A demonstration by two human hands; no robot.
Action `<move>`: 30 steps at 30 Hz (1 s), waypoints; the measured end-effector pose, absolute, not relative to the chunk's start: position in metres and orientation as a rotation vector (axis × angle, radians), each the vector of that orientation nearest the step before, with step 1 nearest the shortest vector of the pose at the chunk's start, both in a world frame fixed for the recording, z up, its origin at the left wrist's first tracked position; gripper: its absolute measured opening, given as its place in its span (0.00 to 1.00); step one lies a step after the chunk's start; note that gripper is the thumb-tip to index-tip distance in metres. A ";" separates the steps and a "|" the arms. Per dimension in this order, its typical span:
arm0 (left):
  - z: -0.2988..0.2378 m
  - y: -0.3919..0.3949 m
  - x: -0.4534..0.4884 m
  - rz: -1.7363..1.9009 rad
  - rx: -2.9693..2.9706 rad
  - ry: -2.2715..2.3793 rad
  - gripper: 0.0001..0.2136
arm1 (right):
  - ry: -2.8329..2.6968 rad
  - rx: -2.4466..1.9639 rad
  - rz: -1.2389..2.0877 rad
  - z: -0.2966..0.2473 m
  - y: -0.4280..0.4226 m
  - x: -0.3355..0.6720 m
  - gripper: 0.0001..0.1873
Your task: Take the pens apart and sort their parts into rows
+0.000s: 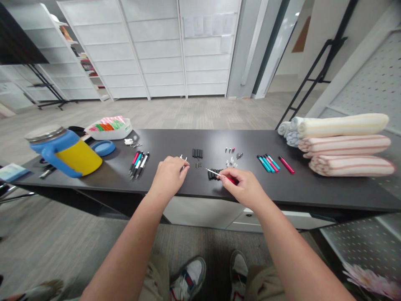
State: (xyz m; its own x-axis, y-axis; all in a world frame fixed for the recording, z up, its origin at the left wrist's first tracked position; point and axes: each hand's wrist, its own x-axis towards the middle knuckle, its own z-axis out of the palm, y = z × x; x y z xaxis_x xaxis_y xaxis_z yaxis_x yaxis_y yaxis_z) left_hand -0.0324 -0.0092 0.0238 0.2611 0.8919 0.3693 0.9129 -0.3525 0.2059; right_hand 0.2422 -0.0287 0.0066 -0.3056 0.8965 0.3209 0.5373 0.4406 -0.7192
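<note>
My left hand (169,173) is closed, its fingers curled down at the table. The thin pale tips of pen refills (185,159) show just past its fingers; whether they are gripped or lie under the hand I cannot tell. My right hand (242,184) pinches a red pen barrel (231,179) with a thin white refill (213,172) pointing left. Beneath it lies a row of black grips (213,174). Between the hands are small springs (198,165) and another row of black pieces (197,153). White pen parts (231,162), metal clips (239,155) and small coloured caps (229,149) lie beyond my right hand.
Assembled pens (139,164) lie left, near a white basket (109,128), a blue lid (103,148) and a big yellow-and-blue mug (67,150). Teal and red barrels (268,163) and one red barrel (286,164) lie right, before rolled towels (347,146) on the dark table (175,138).
</note>
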 end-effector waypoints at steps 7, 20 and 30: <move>0.027 0.003 -0.012 -0.508 -2.590 -1.608 0.16 | -1.965 -1.217 0.662 0.007 -0.027 0.242 0.11; 0.035 0.033 0.016 -0.262 -2.604 -1.533 0.16 | -1.944 -1.186 0.699 0.007 -0.026 0.244 0.10; 0.035 0.034 0.001 -0.219 -2.547 -1.561 0.17 | -1.937 -1.168 0.719 0.007 -0.025 0.246 0.10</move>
State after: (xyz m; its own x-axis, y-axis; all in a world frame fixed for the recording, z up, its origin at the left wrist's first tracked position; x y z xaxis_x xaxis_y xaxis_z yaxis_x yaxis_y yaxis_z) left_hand 0.0011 0.0340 0.0351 0.4492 0.8708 0.1997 0.8922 -0.4491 -0.0483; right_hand 0.2457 -0.0247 0.0073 -0.3032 0.9009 0.3105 0.4798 0.4259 -0.7671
